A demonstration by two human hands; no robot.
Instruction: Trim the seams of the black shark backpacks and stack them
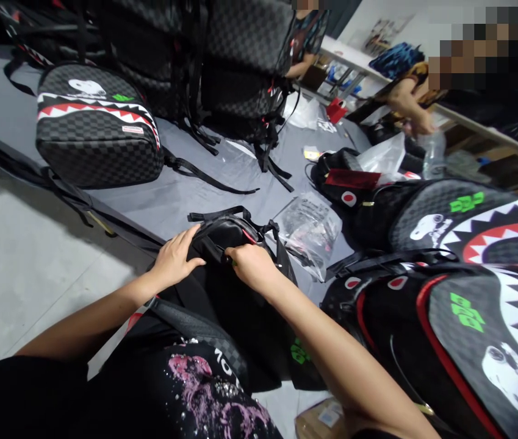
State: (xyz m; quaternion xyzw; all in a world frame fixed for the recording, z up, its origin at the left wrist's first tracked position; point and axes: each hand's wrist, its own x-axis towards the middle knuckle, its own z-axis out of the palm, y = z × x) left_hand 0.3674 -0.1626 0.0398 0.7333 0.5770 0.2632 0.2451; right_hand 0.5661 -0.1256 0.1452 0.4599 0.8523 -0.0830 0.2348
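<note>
Head view: the black backpack (pixel 229 231) sits upright against the person, at the edge of the grey worktop (pixel 142 204). The left hand (pixel 177 259) is open, fingers laid along its upper edge, thumb apart. The right hand (pixel 253 267) is curled closed on part of it; which part, I cannot tell. For good control, let the left hand brace the edge so the 2 hands keep the fabric taut, with the loose strap (pixel 208 215) clear of the fingers.
</note>
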